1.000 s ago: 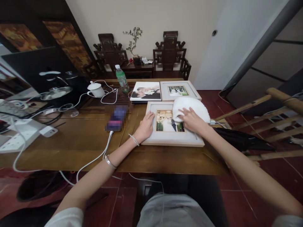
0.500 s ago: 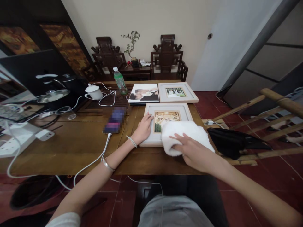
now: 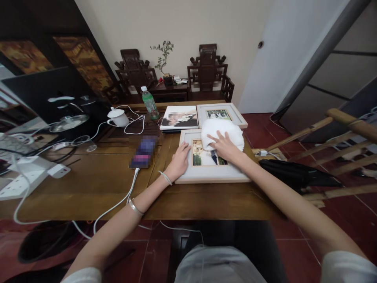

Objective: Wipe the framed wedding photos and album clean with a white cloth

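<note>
Can't see the upper right of the near picture frame, buried under a thick, fluffy white cloth. Got pale wood edging and a light grey mat, lying flat on the brown wooden table. With the left hand on the left edge, fingers fairly straight, unclenched; plus the right hand, spread-fingered, on the cloth, can't tell if pinching any. Can't read the blocky phone screen either.

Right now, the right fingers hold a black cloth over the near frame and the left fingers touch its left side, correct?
The cloth is white, not black, in the head view. The right fingers hold it over the near frame and the left fingers touch its left side.
</note>
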The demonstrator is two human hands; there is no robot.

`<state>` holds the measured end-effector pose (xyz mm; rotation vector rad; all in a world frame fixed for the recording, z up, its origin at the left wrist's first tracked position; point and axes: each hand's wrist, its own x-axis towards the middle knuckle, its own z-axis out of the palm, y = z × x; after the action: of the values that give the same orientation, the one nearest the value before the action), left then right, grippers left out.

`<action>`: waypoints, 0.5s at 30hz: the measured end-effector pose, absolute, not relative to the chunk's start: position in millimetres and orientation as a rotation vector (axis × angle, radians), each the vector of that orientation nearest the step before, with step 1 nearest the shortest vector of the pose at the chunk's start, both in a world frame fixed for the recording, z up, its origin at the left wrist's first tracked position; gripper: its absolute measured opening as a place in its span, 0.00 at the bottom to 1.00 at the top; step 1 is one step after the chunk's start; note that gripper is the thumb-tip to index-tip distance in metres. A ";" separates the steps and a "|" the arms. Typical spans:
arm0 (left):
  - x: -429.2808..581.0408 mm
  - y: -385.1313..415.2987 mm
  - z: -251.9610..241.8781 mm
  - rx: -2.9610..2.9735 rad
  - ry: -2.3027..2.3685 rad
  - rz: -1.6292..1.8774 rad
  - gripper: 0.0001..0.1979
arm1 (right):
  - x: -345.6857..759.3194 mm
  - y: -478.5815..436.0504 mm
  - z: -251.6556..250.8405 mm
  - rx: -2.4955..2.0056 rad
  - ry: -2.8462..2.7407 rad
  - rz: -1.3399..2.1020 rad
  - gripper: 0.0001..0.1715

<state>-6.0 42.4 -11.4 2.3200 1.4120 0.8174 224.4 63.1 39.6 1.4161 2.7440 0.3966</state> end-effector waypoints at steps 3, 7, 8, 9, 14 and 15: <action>-6.2 42.8 -11.9 2.342 1.409 0.806 0.29 | 224.6 25.0 46.2 1.338 2.745 0.294 0.32; -5.6 43.4 -11.6 2.372 1.412 0.794 0.28 | 230.4 -36.0 73.5 1.230 2.756 0.022 0.34; -5.1 43.4 -11.1 2.374 1.420 0.792 0.26 | 231.0 -49.3 80.9 1.201 2.776 -0.046 0.34; -4.5 43.4 -10.4 2.372 1.430 0.791 0.25 | 231.0 -60.6 87.0 1.164 2.792 -0.109 0.34; -2.6 42.7 -7.8 2.374 1.458 0.766 0.22 | 225.9 -75.0 86.5 1.134 2.851 -0.208 0.36; -2.6 42.6 -7.8 2.380 1.456 0.761 0.22 | 225.7 -68.2 80.9 1.142 2.869 -0.202 0.37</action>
<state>-2.6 42.6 -7.8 2.3802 1.4565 0.7614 225.7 -68.2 80.9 1.1422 2.8686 -0.2020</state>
